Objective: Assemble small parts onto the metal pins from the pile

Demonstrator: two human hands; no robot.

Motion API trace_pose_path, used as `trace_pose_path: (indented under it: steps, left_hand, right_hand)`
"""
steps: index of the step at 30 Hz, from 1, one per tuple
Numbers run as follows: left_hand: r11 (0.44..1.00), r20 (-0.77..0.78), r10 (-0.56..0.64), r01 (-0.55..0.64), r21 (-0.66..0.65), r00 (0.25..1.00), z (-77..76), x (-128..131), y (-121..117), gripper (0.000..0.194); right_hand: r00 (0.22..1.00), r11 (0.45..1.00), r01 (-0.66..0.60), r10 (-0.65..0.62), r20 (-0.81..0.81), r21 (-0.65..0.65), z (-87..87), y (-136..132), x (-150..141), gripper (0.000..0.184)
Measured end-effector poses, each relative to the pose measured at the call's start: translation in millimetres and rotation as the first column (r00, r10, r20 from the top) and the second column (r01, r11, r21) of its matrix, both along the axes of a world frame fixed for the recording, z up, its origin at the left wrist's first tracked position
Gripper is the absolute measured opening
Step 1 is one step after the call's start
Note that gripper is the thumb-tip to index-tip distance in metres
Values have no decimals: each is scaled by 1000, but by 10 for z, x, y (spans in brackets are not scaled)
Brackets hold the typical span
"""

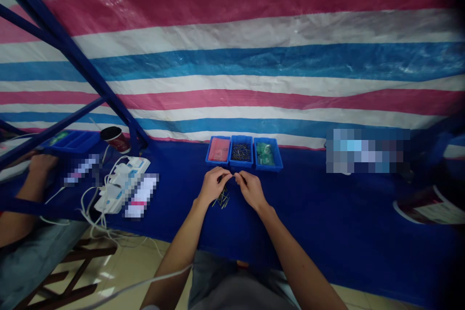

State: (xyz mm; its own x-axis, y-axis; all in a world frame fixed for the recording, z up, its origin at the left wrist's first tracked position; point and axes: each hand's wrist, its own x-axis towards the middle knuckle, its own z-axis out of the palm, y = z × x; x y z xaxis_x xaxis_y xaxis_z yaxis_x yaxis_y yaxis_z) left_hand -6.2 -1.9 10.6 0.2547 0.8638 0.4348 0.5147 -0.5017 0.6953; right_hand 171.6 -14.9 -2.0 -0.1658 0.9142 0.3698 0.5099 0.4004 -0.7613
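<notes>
Three-colour lineup and a two-handed pinch

Okay, so lined up at the back of the bench (316, 237): the left blue bin (217, 163) has flat pink sheets (219, 148), the middle blue bin (240, 164) is loaded with thin dark nails or screws (240, 151) (can't tell which), and the right blue bin (269, 168) has green packets (266, 153). There's a loose pile (222, 199) of thin sticks on the bench by the left hand (214, 185). Left grip and right hand (251, 189) are both pinching one tiny dark piece (233, 176), just in front of the middle bin.
</notes>
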Motion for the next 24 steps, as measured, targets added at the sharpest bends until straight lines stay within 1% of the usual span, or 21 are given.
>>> trace_pose_path:
  steps: [3, 9, 14, 19, 24]
  left_hand:
    - [1000, -1, 13, -13, -10, 1000, 2, -6, 0, 24]
    - [1000, -9, 8, -8, -8, 1000, -6, -4, 6, 25]
    - [1000, 2, -23, 23, -7, 1000, -2, -9, 9, 24]
    - [999, 13, -36, 36, -12, 999, -2, -12, 14, 23]
    - [999, 24, -35, 35, 1, 999, 6, 2, 8, 26]
  right_hand:
    - [998, 1000, 8, -8, -66, -3, -10, -4, -7, 21]
    - [994, 999, -21, 26, -110, 46, -33, -5, -23, 18]
    - [993, 999, -12, 17, -116, 38, -16, -6, -13, 16]
    - [998, 1000, -5, 7, -63, 23, 7, -15, 0, 19]
    - [998, 1000, 6, -7, 55, 19, -33, -1, -7, 30]
